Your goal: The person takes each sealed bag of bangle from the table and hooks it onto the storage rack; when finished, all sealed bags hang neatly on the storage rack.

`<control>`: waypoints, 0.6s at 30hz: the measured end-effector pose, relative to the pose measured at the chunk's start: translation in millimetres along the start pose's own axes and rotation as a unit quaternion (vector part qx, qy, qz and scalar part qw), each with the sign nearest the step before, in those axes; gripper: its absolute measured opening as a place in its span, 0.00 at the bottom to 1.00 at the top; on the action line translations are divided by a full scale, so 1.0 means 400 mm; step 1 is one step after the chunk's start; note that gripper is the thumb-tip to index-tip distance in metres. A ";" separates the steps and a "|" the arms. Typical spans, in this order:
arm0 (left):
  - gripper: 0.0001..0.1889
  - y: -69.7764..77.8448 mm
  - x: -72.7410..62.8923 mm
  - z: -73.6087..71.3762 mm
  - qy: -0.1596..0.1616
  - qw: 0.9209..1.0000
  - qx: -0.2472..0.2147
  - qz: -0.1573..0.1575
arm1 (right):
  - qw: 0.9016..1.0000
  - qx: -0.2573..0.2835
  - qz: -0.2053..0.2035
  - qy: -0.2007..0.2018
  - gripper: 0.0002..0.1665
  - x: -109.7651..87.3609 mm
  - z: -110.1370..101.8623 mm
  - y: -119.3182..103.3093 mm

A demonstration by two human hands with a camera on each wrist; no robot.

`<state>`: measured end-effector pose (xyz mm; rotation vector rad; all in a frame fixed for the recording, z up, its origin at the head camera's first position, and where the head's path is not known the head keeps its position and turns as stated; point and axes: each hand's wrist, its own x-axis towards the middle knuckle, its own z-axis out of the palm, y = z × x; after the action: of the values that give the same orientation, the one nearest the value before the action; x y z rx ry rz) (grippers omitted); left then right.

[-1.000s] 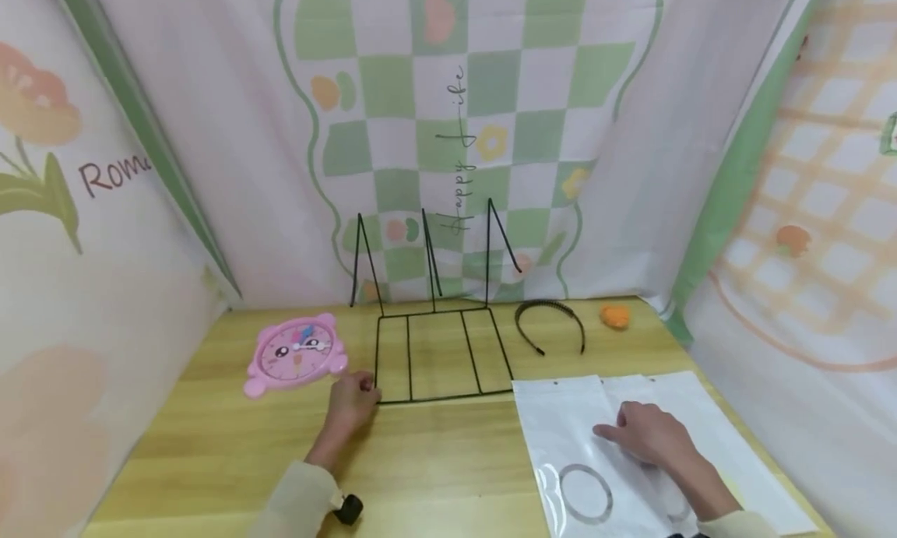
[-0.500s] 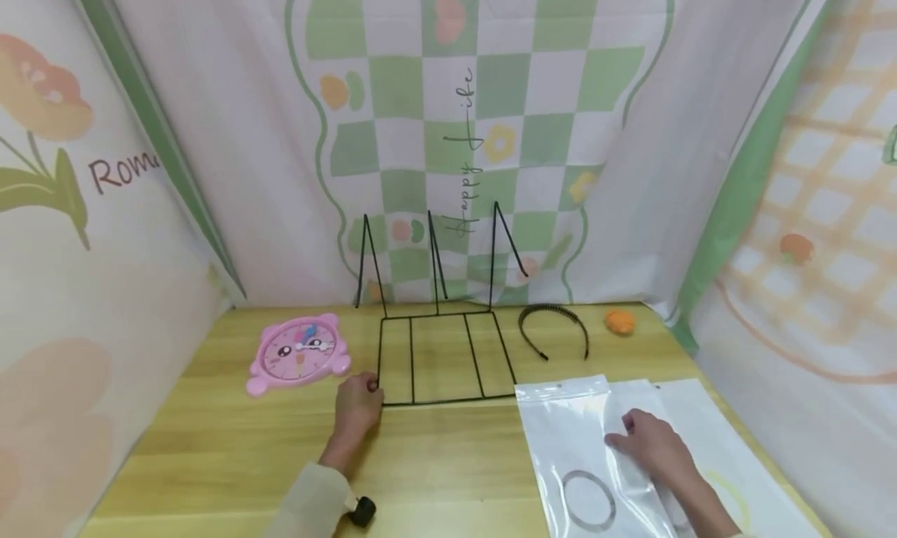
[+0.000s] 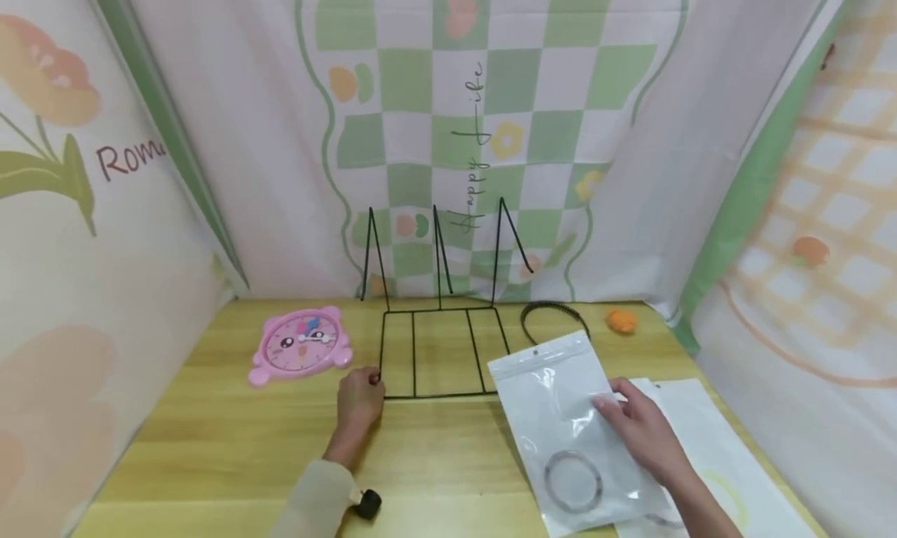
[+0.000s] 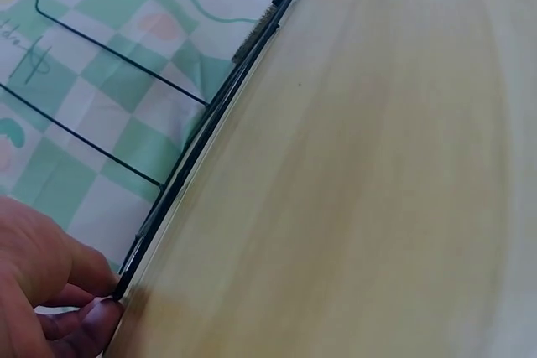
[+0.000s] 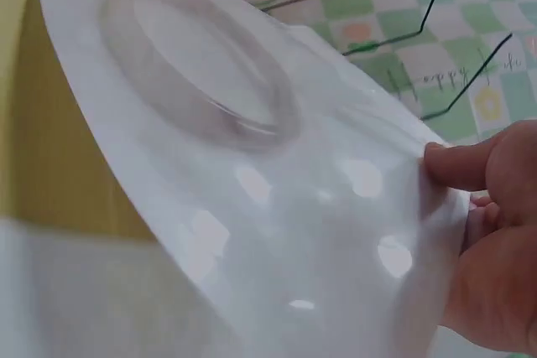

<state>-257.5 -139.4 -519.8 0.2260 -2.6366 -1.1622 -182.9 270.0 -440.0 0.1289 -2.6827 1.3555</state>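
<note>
My left hand [image 3: 359,404] pinches the near left corner of a black wire rack [image 3: 414,355]. In the left wrist view, thumb and fingers meet at the end of the rack's wire edge [image 4: 193,153]. The rack lies on the wooden table, its upright hooks against the backdrop. My right hand [image 3: 646,429] grips the right edge of a clear-fronted zip bag [image 3: 554,402], thumb on top, fingers behind. A beaded-looking bracelet [image 3: 549,483] shows inside, also in the right wrist view. The tilted bag is raised off the table and covers the rack's near right corner.
More bags [image 3: 701,417] lie on the right under my hand, one showing a yellow ring [image 3: 736,495]. A pink toy clock [image 3: 301,343] sits left of the rack. Behind the raised bag are a black headband [image 3: 554,306], partly hidden, and an orange item [image 3: 621,321].
My right hand has taken hold of the top bag and lifted it off the others, up and slightly left. My left hand stays at the rack's corner.
</note>
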 end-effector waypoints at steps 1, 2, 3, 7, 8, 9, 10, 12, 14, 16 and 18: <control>0.15 -0.001 0.002 0.001 0.001 1.000 -0.001 -0.002 | 1.000 0.007 -0.012 0.005 0.11 0.004 0.005 -0.014; 0.15 -0.001 0.003 0.001 0.003 1.000 -0.001 0.000 | 1.000 0.015 -0.023 0.011 0.10 0.007 0.011 -0.028; 0.15 -0.001 0.005 0.000 0.006 1.000 -0.002 0.001 | 0.999 0.022 -0.032 0.015 0.10 0.011 0.018 -0.043; 0.15 -0.003 0.007 0.001 0.009 1.000 -0.007 0.003 | 0.997 0.046 -0.063 0.019 0.09 0.028 0.050 -0.100; 0.15 -0.003 0.007 0.001 0.006 1.000 -0.009 0.004 | 0.996 0.054 -0.068 0.016 0.09 0.033 0.060 -0.115; 0.15 -0.003 0.007 0.001 0.004 1.000 -0.011 0.002 | 0.995 0.060 -0.078 0.014 0.09 0.039 0.069 -0.130; 0.15 -0.003 0.007 0.000 0.002 1.000 -0.013 0.000 | 0.994 0.066 -0.089 0.011 0.09 0.046 0.079 -0.144; 0.15 -0.002 0.005 0.000 0.001 1.000 -0.012 0.001 | 0.990 0.077 -0.122 0.007 0.12 0.059 0.100 -0.172; 0.15 -0.002 0.004 -0.001 0.008 1.000 -0.011 0.009 | 0.984 0.084 -0.158 -0.002 0.13 0.070 0.123 -0.204; 0.13 -0.003 0.002 -0.001 0.016 1.000 -0.010 0.010 | 0.976 0.091 -0.197 -0.012 0.16 0.075 0.143 -0.246; 0.10 -0.004 -0.001 0.000 0.018 1.000 0.004 0.011 | 0.970 0.095 -0.221 -0.022 0.14 0.075 0.161 -0.296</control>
<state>-257.0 -140.5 -521.0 0.2167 -2.6070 -1.1297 -201.4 147.7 -379.2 0.7337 -2.3475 1.4582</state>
